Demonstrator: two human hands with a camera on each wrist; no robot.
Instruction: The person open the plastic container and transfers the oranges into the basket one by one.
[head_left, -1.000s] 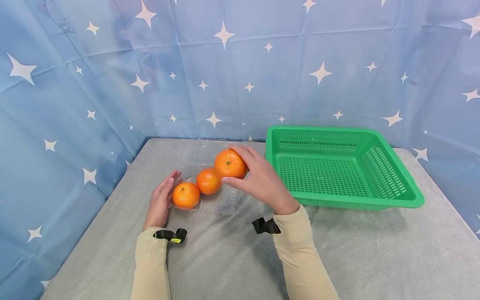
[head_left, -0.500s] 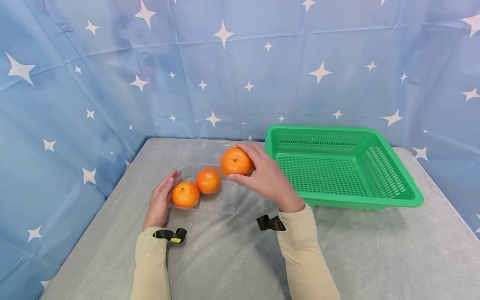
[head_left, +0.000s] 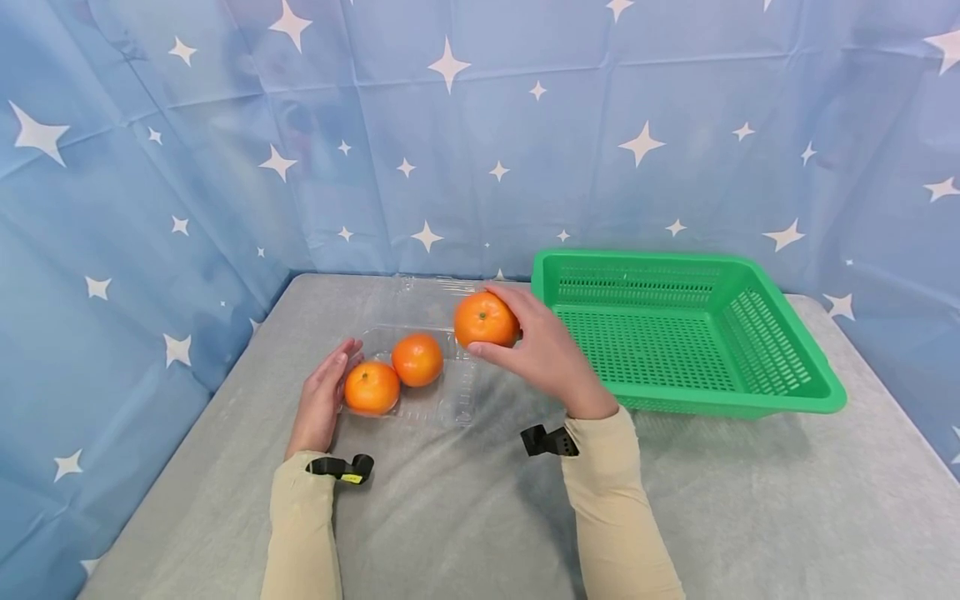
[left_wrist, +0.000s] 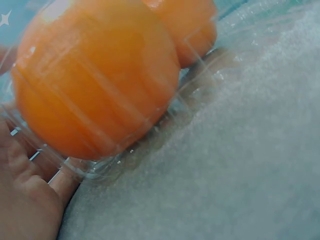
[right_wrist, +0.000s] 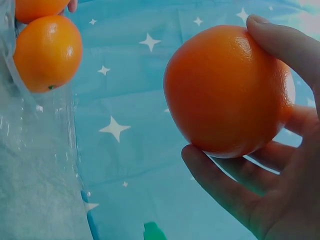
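My right hand (head_left: pixel 543 350) grips an orange (head_left: pixel 486 320) between thumb and fingers, raised over the right side of a clear plastic clamshell box (head_left: pixel 457 387). In the right wrist view the held orange (right_wrist: pixel 225 92) shows against the backdrop, fingers curled about it. Two more oranges lie inside the box: one near its front left corner (head_left: pixel 372 387), another (head_left: pixel 417 360) just behind and to its right. Against the box's left side rests my left hand (head_left: pixel 322 400), fingers extended. The left wrist view has the near orange (left_wrist: pixel 100 80) behind the clear wall, beside the palm (left_wrist: pixel 25 190).
A green perforated basket (head_left: pixel 712 402) stands at the back right of the grey cloth-covered table (head_left: pixel 450 517), close beside the right hand. The box's clear lid (head_left: pixel 420 300) lies folded back toward the blue star-patterned curtain (head_left: pixel 487 125).
My right hand has moved rightward and slightly up with the orange, away from the two in the box and toward the basket. The left hand has stayed put.
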